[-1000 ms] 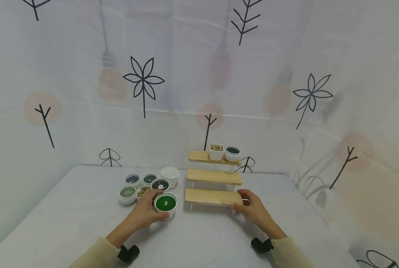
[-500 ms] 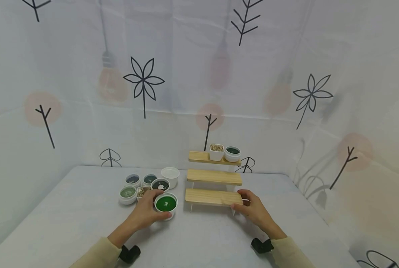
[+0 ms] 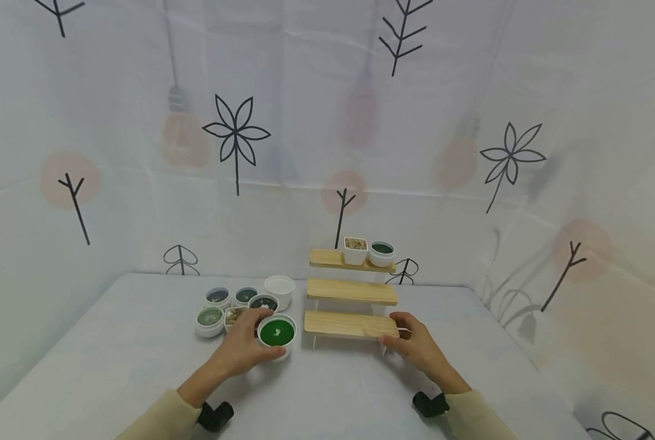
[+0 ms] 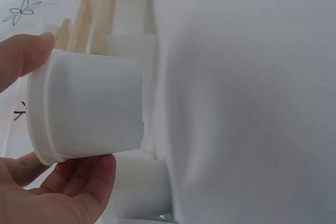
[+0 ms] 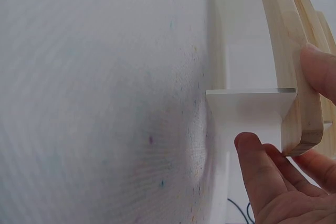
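Green-filled cup [image 4: 93, 106] held at lower centre
Left hand [image 3: 244, 347], half-closed, pinches it; right hand [image 3: 417, 349] grips the bottom shelf [image 3: 346, 324] right of centre. Tilting could cause a spill.

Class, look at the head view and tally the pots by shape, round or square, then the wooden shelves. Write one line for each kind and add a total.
Round pots: 7
Square pots: 2
Wooden shelves: 3
Total: 12
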Demonstrator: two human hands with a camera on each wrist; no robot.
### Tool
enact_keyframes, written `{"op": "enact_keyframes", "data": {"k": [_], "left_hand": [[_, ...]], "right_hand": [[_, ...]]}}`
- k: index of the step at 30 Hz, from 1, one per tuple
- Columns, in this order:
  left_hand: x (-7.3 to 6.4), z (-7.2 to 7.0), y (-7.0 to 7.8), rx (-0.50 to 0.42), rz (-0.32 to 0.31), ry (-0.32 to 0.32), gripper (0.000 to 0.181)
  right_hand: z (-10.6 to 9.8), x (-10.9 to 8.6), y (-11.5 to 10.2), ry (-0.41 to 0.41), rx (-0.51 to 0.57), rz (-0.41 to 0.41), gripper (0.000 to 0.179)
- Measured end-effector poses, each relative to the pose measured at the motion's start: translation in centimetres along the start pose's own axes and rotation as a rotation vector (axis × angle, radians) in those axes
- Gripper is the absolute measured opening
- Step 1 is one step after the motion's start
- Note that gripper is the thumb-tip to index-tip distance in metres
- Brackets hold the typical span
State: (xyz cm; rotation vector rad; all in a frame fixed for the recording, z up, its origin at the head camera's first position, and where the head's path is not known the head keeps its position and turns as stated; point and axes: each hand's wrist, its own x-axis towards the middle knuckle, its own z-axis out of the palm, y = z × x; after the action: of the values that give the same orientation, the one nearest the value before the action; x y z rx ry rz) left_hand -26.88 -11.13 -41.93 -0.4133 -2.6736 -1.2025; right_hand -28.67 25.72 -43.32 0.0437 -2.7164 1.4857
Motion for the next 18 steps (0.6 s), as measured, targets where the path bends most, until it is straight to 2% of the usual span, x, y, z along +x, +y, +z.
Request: {"op": "enact_keyframes", "data": {"k": [9,18], "left_hand": [[1.5,-1.1,2.7,-0.048,0.105,0.021,0.076],[4.9,-2.5,5.8,-0.075,0.212,0.034,0.075]], "right_hand": [[0.0,0.1,0.0,0.001,0.006,0.012,0.079],[-0.1,0.0,0.0,-0.001,0.005,0.006,0.079]]}}
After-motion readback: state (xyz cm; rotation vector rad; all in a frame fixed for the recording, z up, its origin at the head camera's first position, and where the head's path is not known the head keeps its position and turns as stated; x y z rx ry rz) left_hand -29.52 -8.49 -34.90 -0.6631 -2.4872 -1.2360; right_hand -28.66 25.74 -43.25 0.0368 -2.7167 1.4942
